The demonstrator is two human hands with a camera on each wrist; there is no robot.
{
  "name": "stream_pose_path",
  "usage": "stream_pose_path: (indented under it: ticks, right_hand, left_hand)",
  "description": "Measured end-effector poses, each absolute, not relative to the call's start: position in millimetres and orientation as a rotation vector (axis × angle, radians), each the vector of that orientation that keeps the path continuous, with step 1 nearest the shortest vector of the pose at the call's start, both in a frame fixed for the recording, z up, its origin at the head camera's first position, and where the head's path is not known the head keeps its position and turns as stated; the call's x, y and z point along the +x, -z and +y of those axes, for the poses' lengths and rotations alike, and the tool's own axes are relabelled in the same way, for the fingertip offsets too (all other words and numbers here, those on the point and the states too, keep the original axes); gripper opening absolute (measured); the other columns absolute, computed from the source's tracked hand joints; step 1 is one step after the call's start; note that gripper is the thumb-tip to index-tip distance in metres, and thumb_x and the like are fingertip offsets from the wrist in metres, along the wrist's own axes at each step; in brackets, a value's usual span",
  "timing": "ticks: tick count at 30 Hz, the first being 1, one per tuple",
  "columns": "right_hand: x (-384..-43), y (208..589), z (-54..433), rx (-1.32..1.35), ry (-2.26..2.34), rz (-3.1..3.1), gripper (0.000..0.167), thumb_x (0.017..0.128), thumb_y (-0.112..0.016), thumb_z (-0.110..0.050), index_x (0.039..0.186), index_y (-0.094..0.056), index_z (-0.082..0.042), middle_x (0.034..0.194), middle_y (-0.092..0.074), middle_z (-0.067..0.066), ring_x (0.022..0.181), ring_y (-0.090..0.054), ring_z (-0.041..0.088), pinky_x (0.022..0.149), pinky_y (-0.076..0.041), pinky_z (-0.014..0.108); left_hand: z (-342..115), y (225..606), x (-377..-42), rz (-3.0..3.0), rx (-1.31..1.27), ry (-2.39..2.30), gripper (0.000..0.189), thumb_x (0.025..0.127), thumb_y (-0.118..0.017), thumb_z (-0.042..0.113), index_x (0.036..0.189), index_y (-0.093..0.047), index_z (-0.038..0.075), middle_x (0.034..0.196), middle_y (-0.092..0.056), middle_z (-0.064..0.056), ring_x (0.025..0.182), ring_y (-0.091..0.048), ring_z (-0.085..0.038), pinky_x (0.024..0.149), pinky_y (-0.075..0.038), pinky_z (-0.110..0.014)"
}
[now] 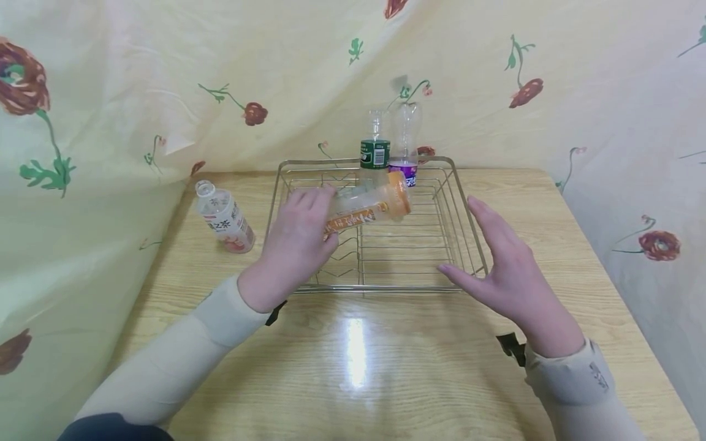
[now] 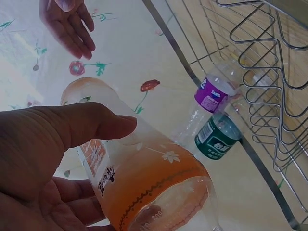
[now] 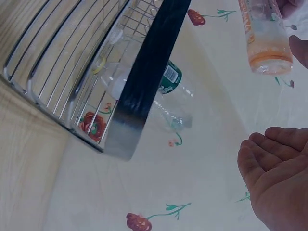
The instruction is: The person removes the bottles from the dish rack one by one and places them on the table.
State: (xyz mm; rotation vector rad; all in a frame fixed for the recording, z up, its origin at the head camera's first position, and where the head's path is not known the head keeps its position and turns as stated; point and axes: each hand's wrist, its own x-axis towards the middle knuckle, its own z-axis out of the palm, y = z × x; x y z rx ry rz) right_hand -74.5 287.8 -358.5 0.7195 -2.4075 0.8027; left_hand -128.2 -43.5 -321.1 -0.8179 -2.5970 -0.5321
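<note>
In the head view my left hand grips a clear plastic bottle with an orange label, thumb and fingers round its body. The bottle lies nearly level above the wire dish rack, its orange-banded end pointing right. The left wrist view shows the thumb across the bottle and fingers beneath it. My right hand holds nothing; its thumb and fingers are spread apart at the rack's right front corner. In the right wrist view, the right hand is apart from the bottle.
A green-labelled bottle and a purple-labelled bottle stand upright at the rack's back. Left of the rack, a pink-and-white labelled bottle without a cap stands on the wooden table. Flowered cloth hangs behind and at both sides.
</note>
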Motion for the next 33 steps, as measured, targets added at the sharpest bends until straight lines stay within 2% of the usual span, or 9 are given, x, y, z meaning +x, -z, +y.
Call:
stream_pose_path:
  ticks: [11,19,27,33]
  right_hand:
    - [-76.0,352.3,281.5,0.763,-0.77,-2.389,0.1,0.086,-0.071,-0.06,0.159,-0.032,-0.005,0.158,-0.039,0.014,0.142,-0.037,0.038,0.117,-0.031,0.049]
    - [-75.7,349.9,277.7,0.786,-0.785,-2.359,0.098,0.087,-0.069,-0.062,0.157,-0.035,-0.002,0.156,-0.04,0.017,0.141,-0.038,0.04,0.116,-0.031,0.049]
    - [-73.8,344.4,274.2,0.788,-0.734,-2.408,0.098,0.086,-0.071,-0.058,0.158,-0.032,-0.003,0.159,-0.037,0.012,0.142,-0.038,0.035,0.116,-0.032,0.046]
    - [-74.9,340.8,269.9,0.808,-0.717,-2.405,0.097,0.088,-0.07,-0.058,0.158,-0.033,-0.003,0.158,-0.038,0.015,0.142,-0.039,0.036,0.115,-0.034,0.048]
  left_hand:
    - [-40.9,323.5,-126.8,-2.563,-0.858,0.496,0.067,0.077,-0.084,0.003,0.136,-0.054,-0.006,0.129,-0.062,-0.02,0.116,-0.054,-0.038,0.104,-0.043,-0.046]
    - [-37.0,326.4,-126.4,-2.583,-0.869,0.448,0.065,0.078,-0.082,0.004,0.137,-0.055,-0.005,0.131,-0.061,-0.02,0.116,-0.055,-0.038,0.102,-0.045,-0.048]
    - [-35.1,327.1,-124.9,-2.596,-0.901,0.394,0.067,0.079,-0.079,0.004,0.14,-0.053,-0.004,0.129,-0.062,-0.018,0.116,-0.054,-0.036,0.103,-0.044,-0.046]
    - [-32.7,326.8,-123.6,-2.576,-0.909,0.391,0.065,0.077,-0.078,0.001,0.137,-0.055,-0.003,0.127,-0.063,-0.016,0.111,-0.055,-0.035,0.099,-0.046,-0.046]
